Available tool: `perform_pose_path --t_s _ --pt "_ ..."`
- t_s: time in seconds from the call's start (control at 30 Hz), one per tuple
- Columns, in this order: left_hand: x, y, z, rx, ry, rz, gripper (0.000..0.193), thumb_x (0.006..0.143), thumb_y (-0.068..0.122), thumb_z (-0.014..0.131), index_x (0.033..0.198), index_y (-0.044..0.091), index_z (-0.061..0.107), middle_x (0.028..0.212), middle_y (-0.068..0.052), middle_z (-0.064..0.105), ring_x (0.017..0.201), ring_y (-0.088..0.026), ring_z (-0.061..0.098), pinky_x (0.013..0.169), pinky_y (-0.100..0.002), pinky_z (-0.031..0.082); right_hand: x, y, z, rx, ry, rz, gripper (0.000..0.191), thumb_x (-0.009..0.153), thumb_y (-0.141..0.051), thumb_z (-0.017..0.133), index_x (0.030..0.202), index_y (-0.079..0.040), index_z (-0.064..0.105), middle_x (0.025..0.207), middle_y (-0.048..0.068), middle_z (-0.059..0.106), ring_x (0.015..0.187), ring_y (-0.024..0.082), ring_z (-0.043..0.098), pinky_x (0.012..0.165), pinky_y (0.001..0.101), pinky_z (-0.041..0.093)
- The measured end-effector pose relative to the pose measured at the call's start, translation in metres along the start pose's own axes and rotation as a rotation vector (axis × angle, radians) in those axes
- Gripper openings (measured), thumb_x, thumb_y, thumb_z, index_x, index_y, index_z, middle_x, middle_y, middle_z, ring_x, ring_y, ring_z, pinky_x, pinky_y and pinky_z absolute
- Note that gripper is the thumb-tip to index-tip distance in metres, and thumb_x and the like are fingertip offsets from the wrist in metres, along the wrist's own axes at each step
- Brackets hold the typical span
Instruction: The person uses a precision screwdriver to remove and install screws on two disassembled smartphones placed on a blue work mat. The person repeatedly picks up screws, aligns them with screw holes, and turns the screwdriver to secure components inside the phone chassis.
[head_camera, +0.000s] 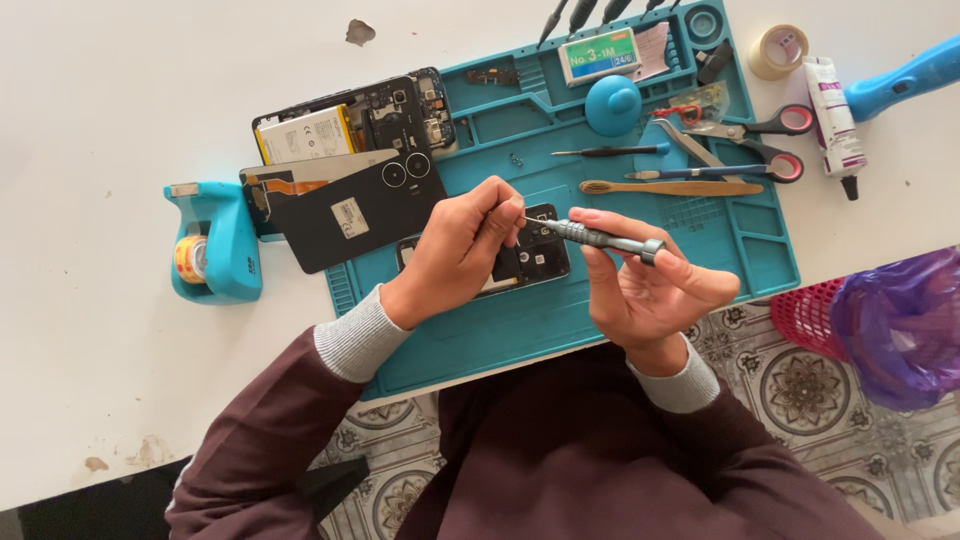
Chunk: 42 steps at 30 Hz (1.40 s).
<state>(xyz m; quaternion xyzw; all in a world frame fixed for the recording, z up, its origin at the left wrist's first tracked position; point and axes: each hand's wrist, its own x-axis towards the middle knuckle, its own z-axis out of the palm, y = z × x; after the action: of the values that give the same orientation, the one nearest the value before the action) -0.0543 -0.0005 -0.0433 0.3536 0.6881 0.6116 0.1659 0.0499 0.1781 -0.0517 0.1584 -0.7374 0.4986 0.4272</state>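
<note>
Head view: screwdriver gripped by right hand, tip pinched by left hand; screw seating judged under way; phone at 12 o'clock needs steady alignment

White table with repair items laid out.
A teal work mat is laid across it; a blue tape dispenser, a tape roll, a white tube and a blue handle are placed directly on the tabletop.

A teal mat on a white table, grey screwdriver, black back cover, patterned floor tiles.
</note>
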Motion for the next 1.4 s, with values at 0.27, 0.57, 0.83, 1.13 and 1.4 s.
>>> perform_pose_path --t_s 0.27,0.57,0.83,1.13,1.4 --pt "-0.001 0.0 0.0 0.002 -0.006 -0.007 0.02 0.113 0.015 0.05 0.1 0.001 0.057 0.077 -0.002 0.058 0.07 -0.009 0.056 0.065 -0.025 0.05 0.0 0.001 0.0 0.02 0.007 -0.011 0.051 0.098 0.008 0.063 0.123 -0.011 0.023 0.113 0.038 0.06 0.103 0.044 0.074 0.084 0.046 0.065" --pt "0.001 0.002 0.0 0.056 -0.006 -0.027 0.02 0.111 0.015 0.052 0.1 0.001 0.059 0.073 -0.002 0.059 0.064 -0.008 0.053 0.059 -0.025 0.045 0.0 0.001 0.0 -0.005 -0.003 -0.01 0.053 0.098 0.01 0.064 0.125 -0.012 0.023 0.114 0.036 0.06 0.104 0.044 0.074 0.084 0.0456 0.065" --pt "-0.001 0.005 0.0 0.022 0.074 0.038 0.034 0.114 0.023 0.046 0.14 0.002 0.051 0.094 -0.003 0.067 0.067 -0.004 0.056 0.062 -0.022 0.049 -0.004 0.003 0.001 -0.011 -0.033 0.096 0.054 0.102 0.012 0.063 0.133 -0.012 0.026 0.122 0.033 0.061 0.112 0.038 0.071 0.087 0.0408 0.067" --pt "-0.003 -0.003 0.002 0.052 0.122 0.052 0.035 0.116 0.027 0.048 0.139 0.002 0.053 0.099 -0.004 0.065 0.073 -0.006 0.056 0.067 -0.023 0.049 -0.004 0.009 0.004 -0.035 -0.118 0.167 0.045 0.105 0.013 0.062 0.132 -0.009 0.033 0.127 0.027 0.064 0.11 0.029 0.071 0.086 0.0329 0.065" --pt "-0.004 -0.004 0.004 0.073 0.108 0.016 0.037 0.113 0.027 0.05 0.139 0.001 0.051 0.097 -0.006 0.073 0.066 -0.008 0.06 0.062 -0.024 0.05 -0.004 0.01 0.005 -0.031 -0.136 0.157 0.045 0.105 0.013 0.062 0.132 -0.009 0.033 0.127 0.027 0.064 0.112 0.029 0.071 0.086 0.0319 0.065"
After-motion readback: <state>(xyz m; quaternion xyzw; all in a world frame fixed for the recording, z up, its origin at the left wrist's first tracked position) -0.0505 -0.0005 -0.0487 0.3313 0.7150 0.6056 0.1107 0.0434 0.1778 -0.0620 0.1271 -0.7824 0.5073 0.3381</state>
